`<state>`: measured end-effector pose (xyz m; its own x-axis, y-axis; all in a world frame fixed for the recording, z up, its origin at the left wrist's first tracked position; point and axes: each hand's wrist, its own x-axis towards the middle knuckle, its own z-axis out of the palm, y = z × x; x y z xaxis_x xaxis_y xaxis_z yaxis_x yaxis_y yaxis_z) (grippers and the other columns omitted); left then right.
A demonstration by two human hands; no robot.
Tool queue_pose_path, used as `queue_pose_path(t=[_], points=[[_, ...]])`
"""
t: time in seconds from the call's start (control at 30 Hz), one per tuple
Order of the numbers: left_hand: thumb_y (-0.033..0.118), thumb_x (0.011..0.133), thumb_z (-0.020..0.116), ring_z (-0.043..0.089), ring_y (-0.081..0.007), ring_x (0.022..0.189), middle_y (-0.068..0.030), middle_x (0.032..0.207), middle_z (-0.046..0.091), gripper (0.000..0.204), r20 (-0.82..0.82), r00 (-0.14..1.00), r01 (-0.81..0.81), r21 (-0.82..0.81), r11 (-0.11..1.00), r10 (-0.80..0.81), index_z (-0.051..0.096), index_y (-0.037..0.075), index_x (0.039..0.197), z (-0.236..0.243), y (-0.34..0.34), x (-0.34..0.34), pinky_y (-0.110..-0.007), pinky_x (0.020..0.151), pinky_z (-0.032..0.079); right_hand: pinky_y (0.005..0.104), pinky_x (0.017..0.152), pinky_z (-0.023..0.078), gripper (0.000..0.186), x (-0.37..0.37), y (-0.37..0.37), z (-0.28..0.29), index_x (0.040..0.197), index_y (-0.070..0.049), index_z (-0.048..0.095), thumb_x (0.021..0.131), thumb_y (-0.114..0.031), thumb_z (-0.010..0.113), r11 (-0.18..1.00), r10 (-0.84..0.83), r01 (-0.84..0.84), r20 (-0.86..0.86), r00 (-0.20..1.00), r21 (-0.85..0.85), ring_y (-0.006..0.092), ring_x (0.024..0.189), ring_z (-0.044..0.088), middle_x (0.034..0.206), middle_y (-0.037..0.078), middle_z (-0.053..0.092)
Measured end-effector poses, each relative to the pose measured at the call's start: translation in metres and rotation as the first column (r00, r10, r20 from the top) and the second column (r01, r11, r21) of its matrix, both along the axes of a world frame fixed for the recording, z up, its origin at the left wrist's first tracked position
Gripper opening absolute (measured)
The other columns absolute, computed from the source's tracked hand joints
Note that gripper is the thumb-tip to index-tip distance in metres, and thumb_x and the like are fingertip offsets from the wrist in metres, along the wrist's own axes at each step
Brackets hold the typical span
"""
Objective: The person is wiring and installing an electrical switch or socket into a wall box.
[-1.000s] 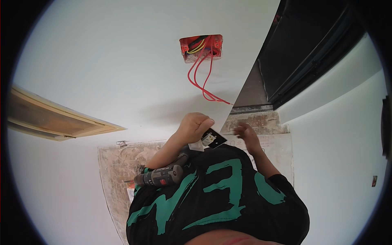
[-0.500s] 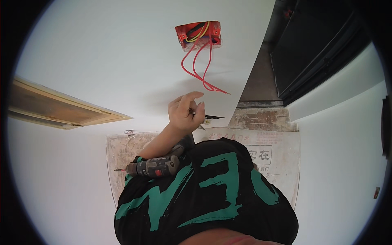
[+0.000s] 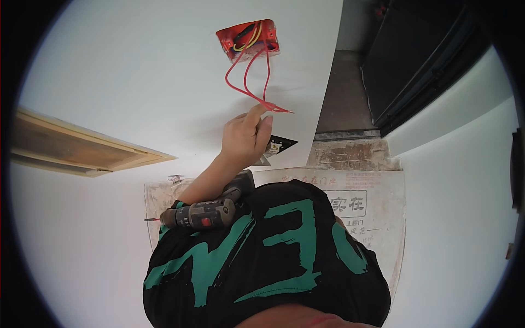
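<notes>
My left hand (image 3: 244, 136) is raised against the white wall, fingers curled around a black switch plate (image 3: 284, 142) whose pale back fitting shows. Its index finger reaches up to touch the bare-tipped ends of red wires (image 3: 242, 87). These hang from a red recessed box (image 3: 246, 41), which also has yellow, blue and black wires inside. A cordless drill (image 3: 202, 214) with a red bit lies against my left forearm, at the dark shirt. My right hand is out of sight, apparently behind my body.
A yellow-framed recessed opening (image 3: 87, 147) is on the left. At the right stands a dark open door (image 3: 415, 60) beside a corridor with a worn threshold (image 3: 350, 150). A printed, dirty board (image 3: 377, 246) covers the floor below me, between white walls.
My left hand has risen with the plate to the red wire ends and raised its index finger. My right hand, visible earlier at the right, has dropped out of sight.
</notes>
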<state>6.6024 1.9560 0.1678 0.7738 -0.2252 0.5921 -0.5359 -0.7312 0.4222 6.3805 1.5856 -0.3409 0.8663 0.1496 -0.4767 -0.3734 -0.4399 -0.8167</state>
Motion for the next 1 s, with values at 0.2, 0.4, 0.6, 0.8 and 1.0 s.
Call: queue_pose_path(t=[0.2, 0.4, 0.6, 0.8, 1.0], points=[[0.007, 0.092, 0.053, 0.037, -0.0152, 0.05, 0.0002, 0.057, 0.044, 0.025, -0.12, 0.99, 0.049, -0.159, 0.986, -0.069, 0.06, 0.004, 0.116, -0.001, -0.006, 0.001, -0.027, 0.05, 0.033, 0.0388, 0.076, 0.047, 0.04, -0.025, 0.001, 0.01, 0.106, -0.001, 0.066, 0.091, -0.036, 0.052, 0.996, -0.03, 0.034, 0.054, 0.998, -0.081, 0.0302, 0.092, 0.062, 0.096, 0.019, 0.069], [0.009, 0.091, 0.056, 0.045, -0.0196, 0.048, -0.0012, 0.055, 0.048, 0.017, -0.061, 0.998, 0.003, -0.119, 0.993, -0.01, 0.059, 0.006, 0.108, -0.005, -0.001, 0.005, -0.03, 0.049, 0.036, 0.041, 0.071, 0.046, 0.038, -0.048, -0.008, 0.044, 0.101, -0.002, 0.067, 0.09, -0.036, 0.052, 0.98, 0.015, 0.001, 0.078, 0.997, -0.201, 0.0324, 0.082, 0.062, 0.09, 0.019, 0.068], [0.009, 0.091, 0.057, 0.044, -0.0194, 0.049, -0.0008, 0.055, 0.047, 0.017, -0.011, 1.0, -0.001, -0.084, 0.996, 0.0, 0.059, 0.006, 0.107, -0.002, -0.006, 0.015, -0.03, 0.049, 0.036, 0.0431, 0.065, 0.045, 0.037, -0.066, -0.002, 0.061, 0.097, -0.004, 0.067, 0.089, -0.037, 0.053, 0.953, 0.014, 0.019, 0.106, 0.994, -0.303, 0.0347, 0.073, 0.061, 0.085, 0.019, 0.068], [0.009, 0.089, 0.058, 0.046, -0.0198, 0.049, -0.0006, 0.055, 0.048, 0.018, 0.045, 0.998, 0.042, -0.049, 0.998, -0.04, 0.059, 0.005, 0.107, -0.011, -0.01, 0.023, -0.029, 0.049, 0.037, 0.0391, 0.064, 0.047, 0.027, -0.055, -0.018, 0.137, 0.095, -0.004, 0.068, 0.085, -0.027, 0.058, 0.936, -0.009, 0.037, 0.079, 0.997, -0.351, 0.0305, 0.071, 0.061, 0.082, 0.016, 0.068], [0.008, 0.088, 0.059, 0.051, -0.0204, 0.051, -0.0015, 0.057, 0.053, 0.02, 0.066, 0.998, 0.023, -0.038, 0.999, -0.02, 0.06, 0.005, 0.108, -0.005, -0.004, 0.02, -0.03, 0.049, 0.039, 0.0233, 0.063, 0.046, 0.007, 0.05, -0.021, 0.298, 0.092, -0.007, 0.052, 0.096, -0.013, 0.049, 0.657, -0.684, 0.607, 0.015, 0.729, 0.446, 0.0156, 0.065, 0.057, 0.085, 0.005, 0.061]])
